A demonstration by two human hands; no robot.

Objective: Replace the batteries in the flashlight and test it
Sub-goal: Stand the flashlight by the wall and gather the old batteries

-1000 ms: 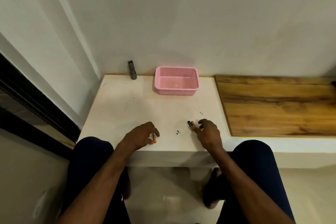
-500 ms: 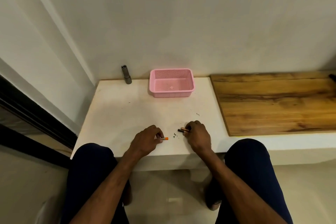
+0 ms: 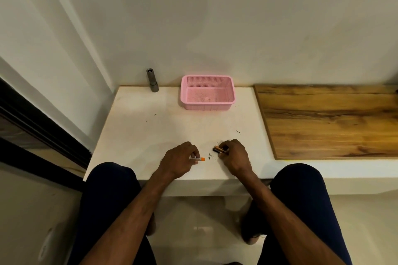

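A grey flashlight stands upright against the wall at the back left of the white table. My left hand rests near the table's front edge, pinching a small battery with an orange tip that points right. My right hand sits just to its right and grips black and copper batteries, whose ends stick out to the left past my fingers. How many batteries it holds is hard to tell.
An empty pink perforated basket sits at the back centre of the table. A wooden board covers the surface to the right. Small dark specks lie between my hands. My knees flank the table's front edge.
My left hand turned its battery so the orange tip points right. My right hand closed around the dark batteries and drew nearer to the left hand. The camera view tilted slightly.
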